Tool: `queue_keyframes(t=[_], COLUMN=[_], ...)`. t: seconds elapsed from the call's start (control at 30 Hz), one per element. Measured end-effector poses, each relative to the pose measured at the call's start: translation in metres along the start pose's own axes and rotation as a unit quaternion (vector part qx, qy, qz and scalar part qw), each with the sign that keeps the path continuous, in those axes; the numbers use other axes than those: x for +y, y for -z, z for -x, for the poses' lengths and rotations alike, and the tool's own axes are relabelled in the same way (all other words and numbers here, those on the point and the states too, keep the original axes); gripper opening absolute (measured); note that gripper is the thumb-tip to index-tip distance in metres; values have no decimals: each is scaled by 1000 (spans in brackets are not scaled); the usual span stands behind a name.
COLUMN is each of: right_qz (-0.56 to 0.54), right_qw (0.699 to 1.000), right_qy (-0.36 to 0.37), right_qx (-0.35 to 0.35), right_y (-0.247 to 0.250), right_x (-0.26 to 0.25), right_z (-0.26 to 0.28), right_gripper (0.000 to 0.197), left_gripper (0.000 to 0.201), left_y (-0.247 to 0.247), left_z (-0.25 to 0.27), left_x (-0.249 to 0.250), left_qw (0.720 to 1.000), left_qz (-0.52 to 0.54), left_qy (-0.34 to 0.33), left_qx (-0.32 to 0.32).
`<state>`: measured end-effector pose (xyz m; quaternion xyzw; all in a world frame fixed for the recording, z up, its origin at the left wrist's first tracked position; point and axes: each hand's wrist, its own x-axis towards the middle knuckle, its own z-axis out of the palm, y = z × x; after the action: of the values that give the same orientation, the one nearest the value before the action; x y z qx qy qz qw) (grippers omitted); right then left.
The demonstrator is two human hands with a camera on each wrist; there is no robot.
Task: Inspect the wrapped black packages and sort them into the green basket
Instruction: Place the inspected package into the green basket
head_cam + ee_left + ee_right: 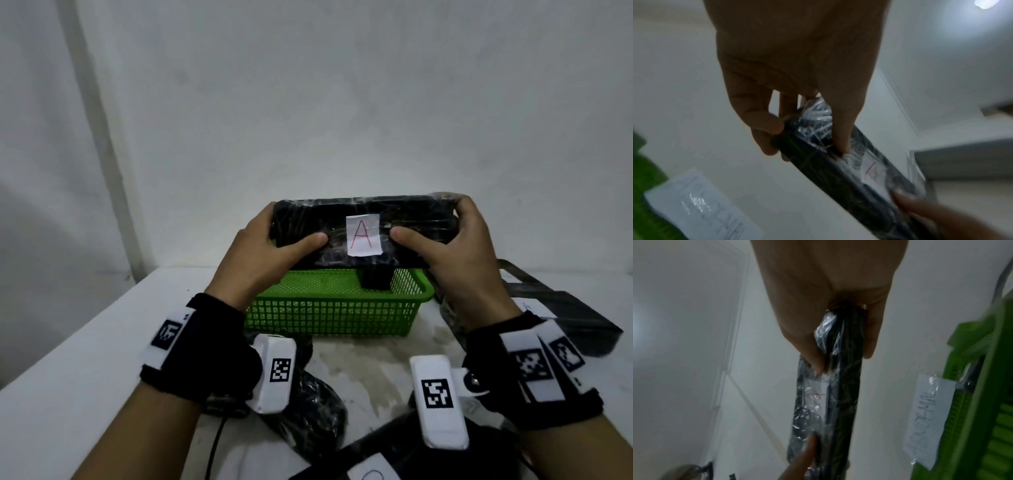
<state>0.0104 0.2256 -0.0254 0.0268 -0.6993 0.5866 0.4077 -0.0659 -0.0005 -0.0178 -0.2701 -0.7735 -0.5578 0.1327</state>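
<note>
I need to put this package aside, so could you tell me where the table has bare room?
Free: the white table left of the green mesh basket. Crowded: plastic-wrapped black packages near the wrists and right of the basket.

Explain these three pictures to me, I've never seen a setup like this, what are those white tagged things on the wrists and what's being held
No machine here: a person wears cameras. The head view looks down at both hands; the white coded blocks are wrist cameras, giving the two close-ups. The left hand and right hand each grip an end of a film-wrapped black package bearing a label with a red A. Below it on the white table sits a green basket with something dark inside. More wrapped packages lie nearer the person.
</note>
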Motion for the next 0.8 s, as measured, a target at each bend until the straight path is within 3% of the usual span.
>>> queue_keyframes(t=[0.07, 0.17, 0.27, 0.33, 0.47, 0.63, 0.73, 0.8], right_qz=[21, 13, -54, -106, -120, -115, -125, -125], right_qw=[1000, 999, 990, 985, 988, 993, 992, 992], right_qy=[3, -40, -113, -126, -94, -35, -18, 10], right_qx=[1, -11, -57, -52, -4, 22, -7, -16], right_y=[2, 6, 7, 6, 2, -5, -6, -4], right_x=[4, 11, 6, 0, -3, -2, -6, -9], right_z=[2, 0, -3, -5, -5, 3, 5, 5], right_gripper=[44, 41, 32, 26, 12, 25, 22, 20], left_gripper=[41, 37, 31, 24, 22, 27, 22, 24], left_y=[-1, -11, -16, -16, -15, -15, -9, -3], left_z=[-1, -2, -4, -6, -10, -10, -9, -10], left_x=[0, 5, 5, 1, -4, -2, 1, 0], left_qw=[1000, 990, 987, 985, 981, 976, 978, 985], left_qz=[6, 134, 160, 171, 185, 197, 197, 172], left_qy=[-2, 12, -3, -20, -55, -91, -75, -28], left_qx=[1, -29, -12, 3, -19, 8, 2, -15])
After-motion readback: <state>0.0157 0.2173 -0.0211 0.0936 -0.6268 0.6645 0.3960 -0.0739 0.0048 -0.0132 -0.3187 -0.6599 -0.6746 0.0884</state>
